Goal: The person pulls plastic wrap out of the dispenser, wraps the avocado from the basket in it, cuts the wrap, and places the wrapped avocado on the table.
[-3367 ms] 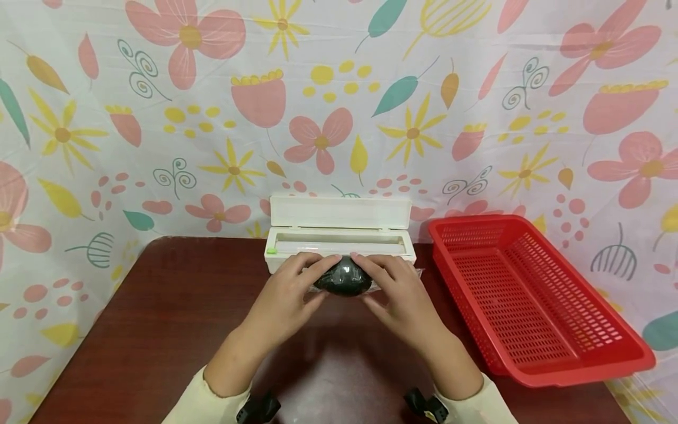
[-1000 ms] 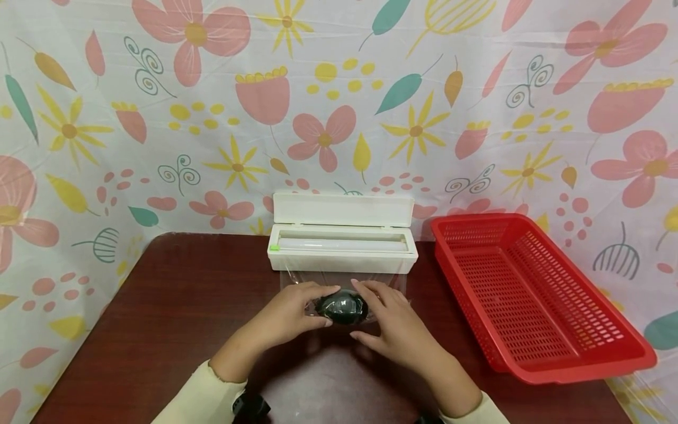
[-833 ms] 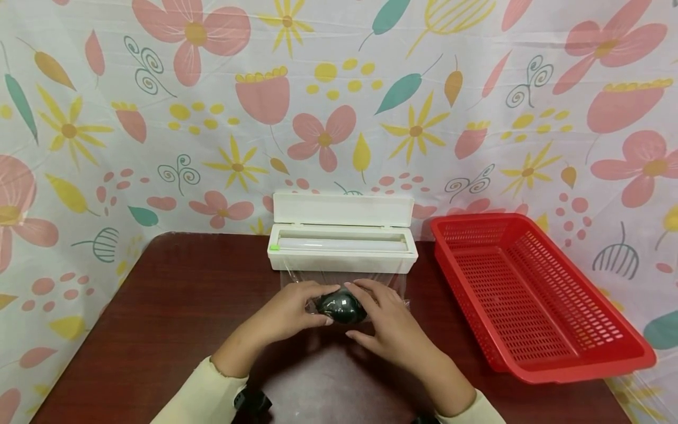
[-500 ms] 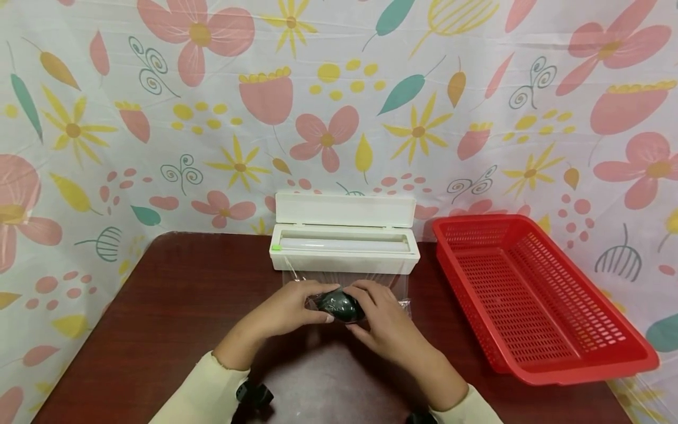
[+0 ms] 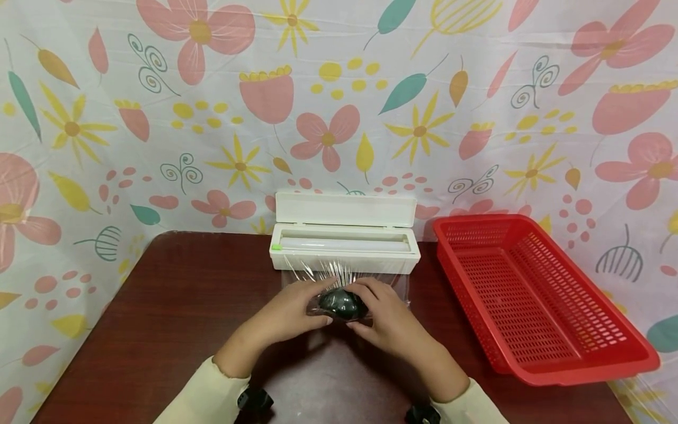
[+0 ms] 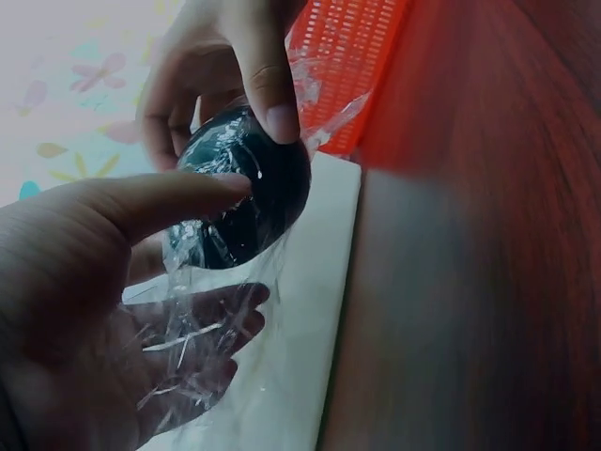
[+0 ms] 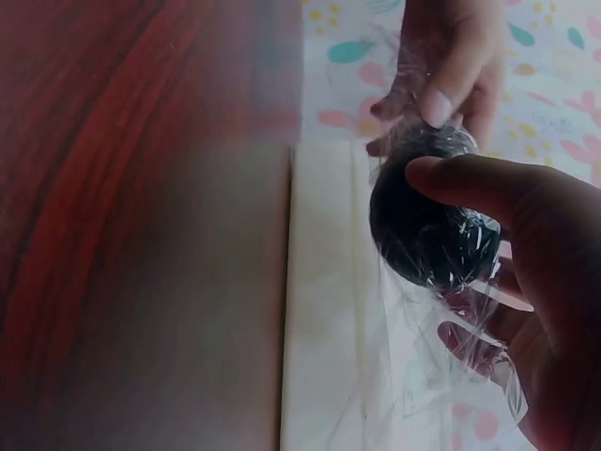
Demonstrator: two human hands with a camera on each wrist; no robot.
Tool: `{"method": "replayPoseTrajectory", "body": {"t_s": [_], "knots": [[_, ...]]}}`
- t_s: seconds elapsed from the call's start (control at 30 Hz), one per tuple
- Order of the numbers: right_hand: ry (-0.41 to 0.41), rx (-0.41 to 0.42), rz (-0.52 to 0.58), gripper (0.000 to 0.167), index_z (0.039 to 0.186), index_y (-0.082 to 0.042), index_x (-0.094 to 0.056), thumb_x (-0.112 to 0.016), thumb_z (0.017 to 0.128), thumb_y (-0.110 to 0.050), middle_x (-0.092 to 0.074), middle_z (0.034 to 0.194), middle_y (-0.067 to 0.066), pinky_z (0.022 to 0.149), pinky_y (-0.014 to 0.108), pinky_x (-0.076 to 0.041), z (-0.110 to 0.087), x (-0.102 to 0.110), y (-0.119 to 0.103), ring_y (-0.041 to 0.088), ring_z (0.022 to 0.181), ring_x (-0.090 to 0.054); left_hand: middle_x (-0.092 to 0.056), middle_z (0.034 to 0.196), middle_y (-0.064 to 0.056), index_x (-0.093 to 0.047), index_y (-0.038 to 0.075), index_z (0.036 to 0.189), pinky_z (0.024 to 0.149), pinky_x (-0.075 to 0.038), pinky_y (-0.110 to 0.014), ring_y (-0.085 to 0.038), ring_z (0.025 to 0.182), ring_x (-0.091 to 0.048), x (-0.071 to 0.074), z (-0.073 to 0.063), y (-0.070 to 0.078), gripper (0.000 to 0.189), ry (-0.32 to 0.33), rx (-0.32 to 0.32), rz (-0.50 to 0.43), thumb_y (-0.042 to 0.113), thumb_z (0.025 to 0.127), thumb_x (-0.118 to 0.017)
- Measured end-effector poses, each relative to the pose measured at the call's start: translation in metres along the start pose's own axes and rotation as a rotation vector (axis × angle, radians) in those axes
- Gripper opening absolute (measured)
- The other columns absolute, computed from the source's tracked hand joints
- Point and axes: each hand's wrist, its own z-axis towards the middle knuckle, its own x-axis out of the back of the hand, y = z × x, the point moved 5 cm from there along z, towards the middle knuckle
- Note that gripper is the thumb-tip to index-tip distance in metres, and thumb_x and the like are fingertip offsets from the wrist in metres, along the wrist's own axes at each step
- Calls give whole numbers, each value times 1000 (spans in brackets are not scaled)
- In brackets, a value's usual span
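A dark green avocado (image 5: 341, 303), its skin glossy under clear plastic wrap, is held between my two hands in front of the white wrap box. My left hand (image 5: 290, 311) grips its left end, the thumb lying across it in the left wrist view. On the other end, my right hand (image 5: 385, 309) holds it with thumb and curled fingers. Creased plastic wrap (image 5: 339, 272) runs from the front of the wrap box (image 5: 344, 263) to the avocado. Loose film (image 6: 192, 348) hangs over the left fingers in the left wrist view.
The wrap box stands with its lid (image 5: 345, 209) up at the back of the brown table (image 5: 185, 306), a roll of film (image 5: 344, 243) inside. A red perforated basket (image 5: 569, 377) sits to the right. Flower-printed cloth (image 5: 328, 88) hangs behind.
Both hands have lowered the avocado from before the box toward me, drawing film out. The right hand has closed in on it again, and the film now shows more bright creases.
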Motion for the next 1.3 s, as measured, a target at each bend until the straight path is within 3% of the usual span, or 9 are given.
{"method": "replayPoseTrajectory", "body": {"t_s": [0.17,0.4,0.53,0.97,1.1,1.3], "knots": [[-31,-24,28,66,130,-15,-60,-90,74,-28,-61,126,4,100,45,-52,2,1,4,26,113,-62,-64,131,-12,-51,21,149,106,-44,-54,-32,123,-59,7,-4,5,78,72,31,114,33,80,-85],[-64,-44,50,65,132,-15,-59,-89,76,-28,-63,124,2,98,45,-52,4,2,7,24,112,-62,-61,134,-4,-53,23,146,113,-39,-51,-28,127,-56,3,-6,31,75,211,-113,271,31,79,-87],[-91,-65,77,64,132,-14,-58,-88,77,-25,-64,123,2,100,46,-51,7,2,9,21,113,-63,-61,134,-4,-52,22,146,112,-40,-49,-26,126,-57,-4,-5,38,76,240,-133,325,33,79,-87],[-160,-174,147,59,128,-11,-60,-88,78,-27,-68,121,3,100,44,-51,15,4,16,22,112,-64,-57,129,-5,-48,20,145,105,-43,-46,-24,120,-58,-24,6,30,80,284,-113,492,39,78,-87],[-161,-180,152,59,129,-11,-61,-87,79,-28,-69,120,3,100,44,-51,16,4,17,21,112,-65,-59,126,-5,-51,17,139,101,-45,-44,-23,117,-59,-24,9,27,75,347,-131,473,33,76,-88],[-179,-184,158,59,132,-8,-60,-85,82,-26,-68,123,5,104,47,-48,17,6,15,22,115,-64,-61,122,-4,-56,17,129,98,-46,-45,-22,115,-61,-21,12,25,64,381,-149,437,34,77,-88]]}}
